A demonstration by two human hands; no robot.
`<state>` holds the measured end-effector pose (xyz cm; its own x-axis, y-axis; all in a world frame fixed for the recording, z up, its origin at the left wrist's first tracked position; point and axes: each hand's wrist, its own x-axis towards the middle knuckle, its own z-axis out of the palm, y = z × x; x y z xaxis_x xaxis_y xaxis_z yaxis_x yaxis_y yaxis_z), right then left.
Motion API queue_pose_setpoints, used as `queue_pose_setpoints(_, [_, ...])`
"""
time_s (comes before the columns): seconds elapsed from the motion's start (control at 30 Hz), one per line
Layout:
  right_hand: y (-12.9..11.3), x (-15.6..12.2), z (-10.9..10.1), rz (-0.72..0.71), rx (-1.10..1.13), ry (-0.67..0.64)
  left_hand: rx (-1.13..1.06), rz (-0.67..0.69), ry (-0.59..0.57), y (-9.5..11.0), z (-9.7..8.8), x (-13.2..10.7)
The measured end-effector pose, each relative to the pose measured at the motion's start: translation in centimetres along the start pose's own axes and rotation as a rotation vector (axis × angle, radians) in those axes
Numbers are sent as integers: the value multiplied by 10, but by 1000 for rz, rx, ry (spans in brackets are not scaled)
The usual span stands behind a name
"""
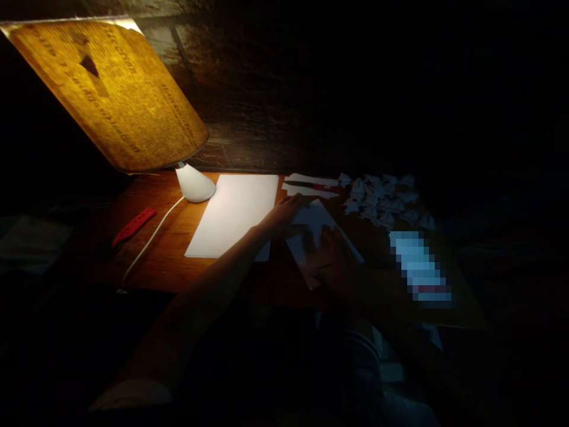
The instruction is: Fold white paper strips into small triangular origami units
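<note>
A white sheet of paper (316, 214) lies at an angle on the desk, in dim light. My left hand (287, 212) rests at its far left edge, fingers stretched out and thumb apart. Over the right side of the same sheet is my right hand (338, 255), dark and slightly blurred, with thumb and fingers spread. Shadows of fingers fall on the paper between the two hands. A larger stack of white paper (240, 207) lies to the left, under the lamplight, partly covered by my left forearm.
A lit lamp (195, 185) with a printed shade stands at the left, its white cord (151, 237) trailing forward. Near it is a red-handled tool (136, 225). Paper strips (306, 178) with a red-and-black cutter (320, 187), several folded paper pieces (377, 198) and a bright pixelated screen (420, 264) lie rightward.
</note>
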<state>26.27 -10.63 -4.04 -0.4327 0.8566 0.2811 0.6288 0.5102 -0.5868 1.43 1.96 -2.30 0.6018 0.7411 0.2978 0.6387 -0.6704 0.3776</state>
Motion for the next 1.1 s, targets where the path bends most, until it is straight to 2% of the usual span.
queue_pose_setpoints(0.13, [-6,15,0,75,93,-74,-3,-13,-17,-1,-1,0])
queue_pose_setpoints(0.23, [-10,30,-2,77,89,-13,3,-50,-11,2,-2,1])
queue_pose_setpoints(0.33, [-9,51,-5,-14,25,26,2,-87,-16,3,-1,2])
queue_pose_setpoints(0.57, [10,107,-8,-184,-29,-20,11,-82,-68,-3,1,6])
queue_pose_setpoints(0.83, [14,106,-7,-225,-48,-52,12,-83,-59,5,-2,5])
queue_pose_setpoints(1.1, [7,103,-8,-214,-164,-77,29,-115,-81,0,1,6])
